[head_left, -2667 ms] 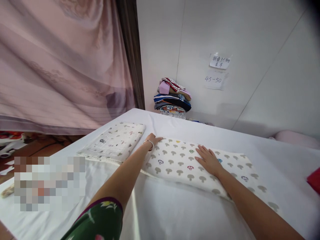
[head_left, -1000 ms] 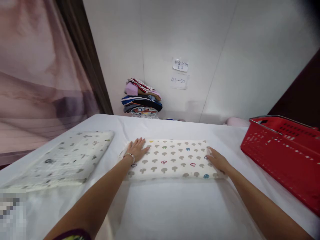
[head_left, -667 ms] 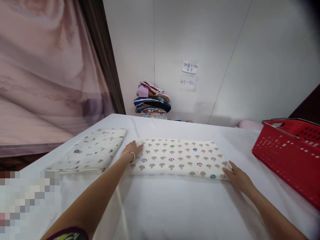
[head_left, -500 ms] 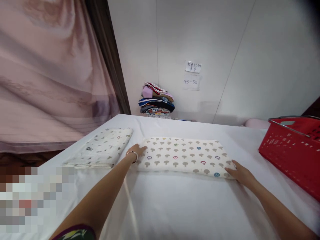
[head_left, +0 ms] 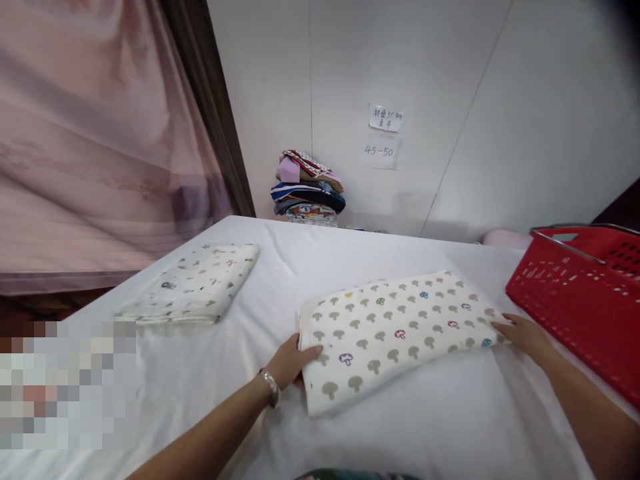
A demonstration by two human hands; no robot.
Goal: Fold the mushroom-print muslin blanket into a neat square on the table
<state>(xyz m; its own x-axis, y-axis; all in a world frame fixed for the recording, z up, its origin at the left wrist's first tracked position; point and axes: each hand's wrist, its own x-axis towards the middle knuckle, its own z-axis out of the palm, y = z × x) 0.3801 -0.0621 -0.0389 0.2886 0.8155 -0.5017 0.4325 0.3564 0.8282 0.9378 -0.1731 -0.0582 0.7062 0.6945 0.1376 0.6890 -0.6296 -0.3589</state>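
Note:
A folded white cloth with mushroom prints [head_left: 395, 327] lies slantwise between my hands, its left end nearer to me. My left hand [head_left: 295, 360] grips the left edge, thumb on top and the other fingers underneath. At the right end, my right hand [head_left: 520, 337] pinches the corner, its lower fingers partly hidden. Farther left, a second folded white cloth with small scattered prints [head_left: 193, 283] rests flat on the table, apart from both hands.
A red plastic basket [head_left: 575, 300] with a metal handle stands at the right, close to my right hand. A stack of folded fabrics [head_left: 309, 190] rises behind the white-covered table [head_left: 390, 250]. A pink curtain [head_left: 90, 147] hangs at the left.
The mushroom-print cloth has turned: its left end came toward me with my left hand, while its right end shifted slightly right with my right hand. The view has tilted a little.

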